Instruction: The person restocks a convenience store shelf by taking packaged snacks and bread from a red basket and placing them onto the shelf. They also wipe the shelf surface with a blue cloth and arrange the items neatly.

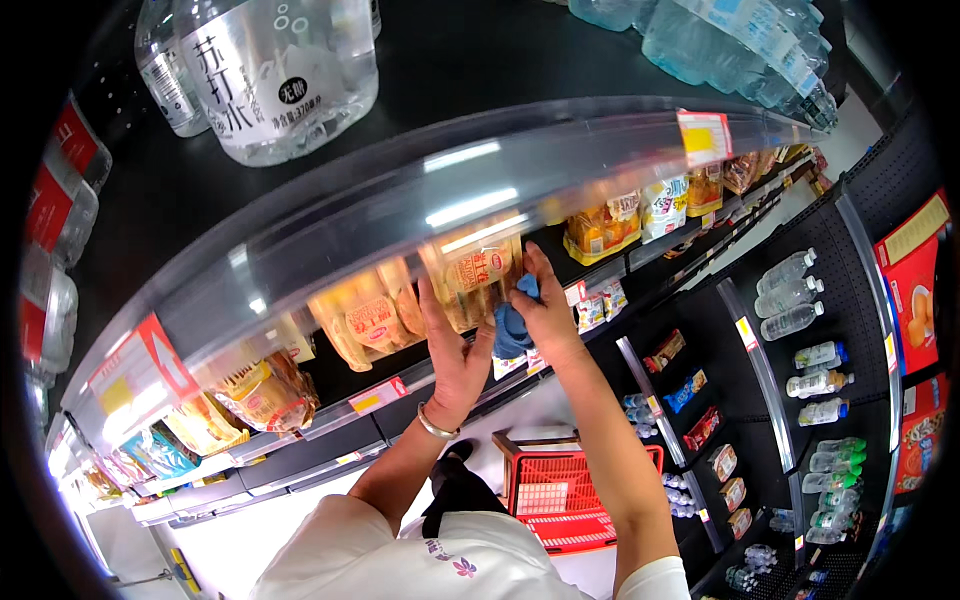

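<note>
A clear bag of packaged rolls (478, 270) stands on a black shelf, partly hidden behind the clear plastic edge of the shelf above. My left hand (456, 356) grips its left side, fingers pointing up and thumb in front. At the bag's right side is my right hand (546, 311), its fingers beside the bag's edge. Bunched in that same hand is a blue cloth (512, 326), which hangs in front of the bag's lower right corner. Another bag of rolls (375, 319) sits just left of my left hand.
Soda water bottles (277, 82) and wrapped bottle packs (720, 45) occupy the upper shelf. Bagged breads (604, 229) continue along the right. A red shopping basket (559, 480) is below my arms. Shelving with bottles (791, 296) stands at right.
</note>
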The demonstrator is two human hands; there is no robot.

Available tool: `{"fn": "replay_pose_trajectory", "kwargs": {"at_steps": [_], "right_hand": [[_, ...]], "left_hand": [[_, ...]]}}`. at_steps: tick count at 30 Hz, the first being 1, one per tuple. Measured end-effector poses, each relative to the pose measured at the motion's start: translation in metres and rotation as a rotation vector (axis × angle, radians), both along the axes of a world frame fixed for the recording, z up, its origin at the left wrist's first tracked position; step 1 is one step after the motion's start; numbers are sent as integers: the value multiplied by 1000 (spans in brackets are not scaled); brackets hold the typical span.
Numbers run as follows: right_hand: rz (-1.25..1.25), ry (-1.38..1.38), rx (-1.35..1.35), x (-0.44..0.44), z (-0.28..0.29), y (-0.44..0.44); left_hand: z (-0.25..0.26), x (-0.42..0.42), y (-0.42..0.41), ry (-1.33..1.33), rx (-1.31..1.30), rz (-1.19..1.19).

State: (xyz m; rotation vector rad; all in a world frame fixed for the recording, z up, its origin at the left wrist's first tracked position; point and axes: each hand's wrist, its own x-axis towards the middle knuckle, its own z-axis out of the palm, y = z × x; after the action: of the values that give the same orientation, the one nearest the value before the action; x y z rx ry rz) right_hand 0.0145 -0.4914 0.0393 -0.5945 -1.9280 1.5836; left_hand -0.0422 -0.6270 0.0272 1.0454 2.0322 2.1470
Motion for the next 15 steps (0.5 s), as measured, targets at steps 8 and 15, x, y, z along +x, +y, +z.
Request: {"fn": "replay_pose_trajectory", "kwargs": {"at_steps": [8, 15], "right_hand": [[-215, 241, -3, 143, 37, -75], [-512, 152, -186, 341, -63, -140]], "left_hand": [[48, 97, -24, 81, 120, -28], [-14, 244, -50, 233, -246, -485]]}}
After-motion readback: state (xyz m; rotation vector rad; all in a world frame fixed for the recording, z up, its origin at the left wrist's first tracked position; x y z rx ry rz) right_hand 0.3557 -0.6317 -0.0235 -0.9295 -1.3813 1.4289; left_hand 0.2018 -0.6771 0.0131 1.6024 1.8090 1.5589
